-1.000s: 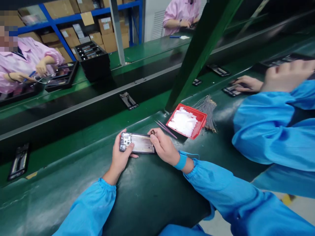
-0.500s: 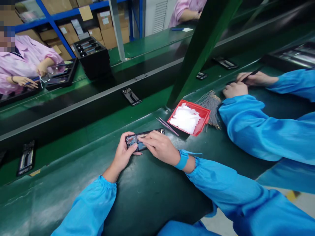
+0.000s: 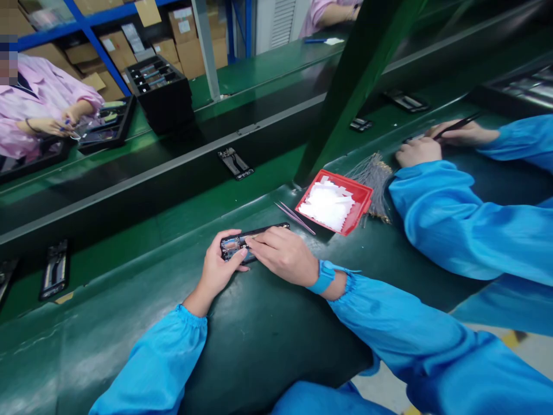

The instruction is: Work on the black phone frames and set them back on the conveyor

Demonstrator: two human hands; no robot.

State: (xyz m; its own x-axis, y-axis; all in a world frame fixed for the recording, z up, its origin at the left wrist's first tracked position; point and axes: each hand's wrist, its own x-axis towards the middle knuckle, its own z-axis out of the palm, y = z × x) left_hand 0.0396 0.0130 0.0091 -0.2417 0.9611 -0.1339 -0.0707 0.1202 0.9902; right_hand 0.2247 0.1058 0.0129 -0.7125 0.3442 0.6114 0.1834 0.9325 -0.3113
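Note:
An opened phone frame (image 3: pixel 230 244) with its inner parts showing lies just above the green mat. My left hand (image 3: pixel 219 264) grips its left end, the thumb pressed on the near edge. Over the right half of the frame is my right hand (image 3: pixel 286 255), a blue band around its wrist. Its fingertips are pinched together at the middle of the frame; whatever is between them is hidden. Pinkish tweezers (image 3: pixel 296 218) rest on the mat beyond my right hand. Beside them stands a red tray (image 3: pixel 364 208) heaped with white strips.
Grey cables (image 3: pixel 379 193) lie bundled behind the tray. Along the green belt lie more phone frames (image 3: pixel 235 163), (image 3: pixel 55 270). A green post (image 3: pixel 334 109) rises behind the tray. At right, a co-worker's hands (image 3: pixel 419 151) hold black tweezers (image 3: pixel 458 124). People in pink work opposite.
My right fingertips have shifted slightly on the phone frame, while my left hand keeps its grip. The frames on the belt have moved a little to the right. The co-worker's tweezers have changed position.

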